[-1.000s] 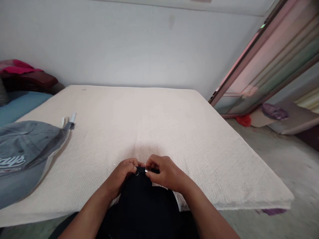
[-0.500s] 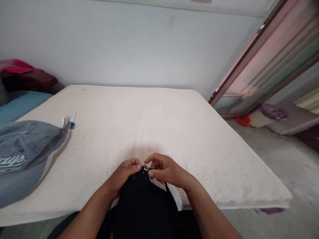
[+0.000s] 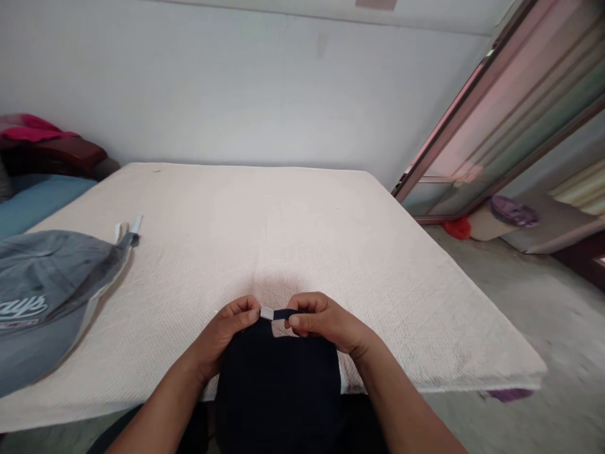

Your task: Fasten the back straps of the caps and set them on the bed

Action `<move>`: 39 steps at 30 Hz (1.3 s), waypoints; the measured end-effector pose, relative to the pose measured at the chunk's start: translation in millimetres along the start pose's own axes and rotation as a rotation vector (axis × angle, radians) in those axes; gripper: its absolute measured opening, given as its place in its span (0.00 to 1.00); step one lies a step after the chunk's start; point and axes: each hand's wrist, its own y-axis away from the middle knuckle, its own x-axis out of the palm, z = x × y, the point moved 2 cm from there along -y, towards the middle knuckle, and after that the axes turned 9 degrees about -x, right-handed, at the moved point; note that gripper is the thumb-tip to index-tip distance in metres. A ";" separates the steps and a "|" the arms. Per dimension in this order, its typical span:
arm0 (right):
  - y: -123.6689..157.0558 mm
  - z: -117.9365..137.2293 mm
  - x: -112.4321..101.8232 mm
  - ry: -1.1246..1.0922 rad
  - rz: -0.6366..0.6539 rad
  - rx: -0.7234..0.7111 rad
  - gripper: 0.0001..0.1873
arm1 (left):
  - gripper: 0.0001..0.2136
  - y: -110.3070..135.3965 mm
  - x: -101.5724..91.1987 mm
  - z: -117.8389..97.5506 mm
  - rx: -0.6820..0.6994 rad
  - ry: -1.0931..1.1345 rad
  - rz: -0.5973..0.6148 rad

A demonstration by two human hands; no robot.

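Note:
A dark navy cap (image 3: 283, 384) rests at the near edge of the table, its back opening facing away from me. Across that opening runs a dark strap (image 3: 283, 313) with a pale metallic buckle (image 3: 267, 313) at its left end. My left hand (image 3: 236, 321) pinches the cap's edge right beside the buckle. My right hand (image 3: 319, 320) is closed on the strap between thumb and forefinger, to the right of the buckle. The strap looks stretched fairly straight between both hands.
A grey cap (image 3: 51, 284) with white lettering lies at the left on the table's pale textured cover (image 3: 283, 227). A white wall (image 3: 246, 88) stands behind. To the right, a bin with a purple liner (image 3: 513, 211) is on the floor beside a red bag (image 3: 457, 228).
My right hand has moved from the buckle onto the strap and turned slightly. The strap now spans the cap's opening, and the buckle lies flat beside my left fingers.

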 end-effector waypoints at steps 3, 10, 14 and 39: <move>-4.2 -1.1 4.2 0.169 -0.017 -0.027 0.13 | 0.06 -0.1 1.0 0.1 -0.008 -0.052 0.007; -10.3 -5.9 15.3 0.377 -0.080 -0.180 0.11 | 0.07 -0.6 9.5 1.3 -0.014 -0.126 0.026; -8.8 -5.4 14.5 0.428 -0.091 -0.181 0.09 | 0.08 -0.9 7.4 4.2 -0.043 -0.133 0.043; -9.4 -9.1 5.6 0.063 -0.012 -0.095 0.11 | 0.09 1.2 10.5 1.5 -0.057 -0.003 0.042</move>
